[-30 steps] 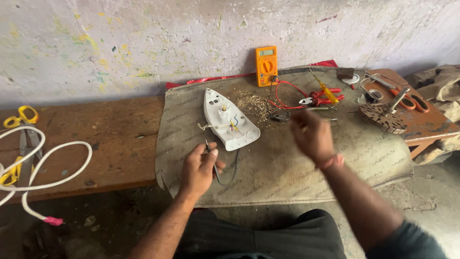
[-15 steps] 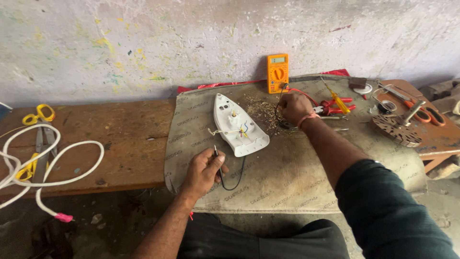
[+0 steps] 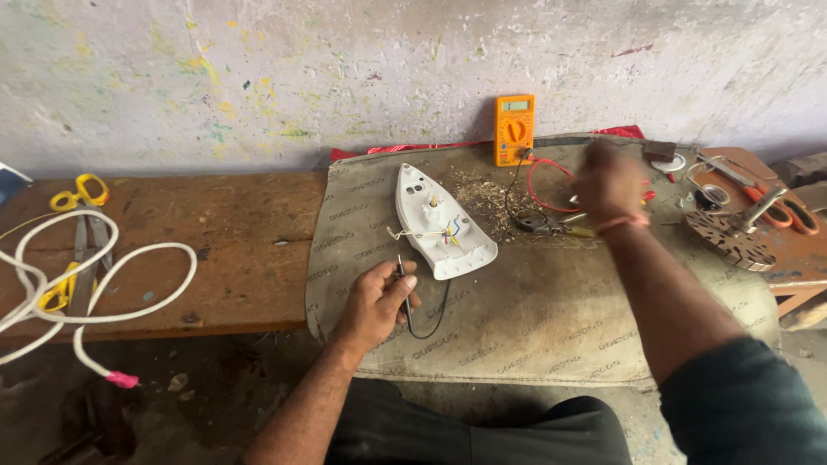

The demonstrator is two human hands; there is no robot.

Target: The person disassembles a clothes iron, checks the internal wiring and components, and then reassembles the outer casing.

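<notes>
Left hand [image 3: 372,303] at lower centre pinches a black probe [image 3: 403,288] beside the white iron base [image 3: 441,221]; right hand [image 3: 610,179], blurred at upper right near the orange multimeter [image 3: 513,129], grip cannot be told

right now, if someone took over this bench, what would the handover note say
Left hand: holds the black probe, tip just off the white iron body lying on the grey mat.
Right hand: blurred, over the red lead near the orange multimeter; grip unclear.
Done: iron opened, wires exposed.
Left: red probe not yet in hand; no probe touching the iron.
</notes>
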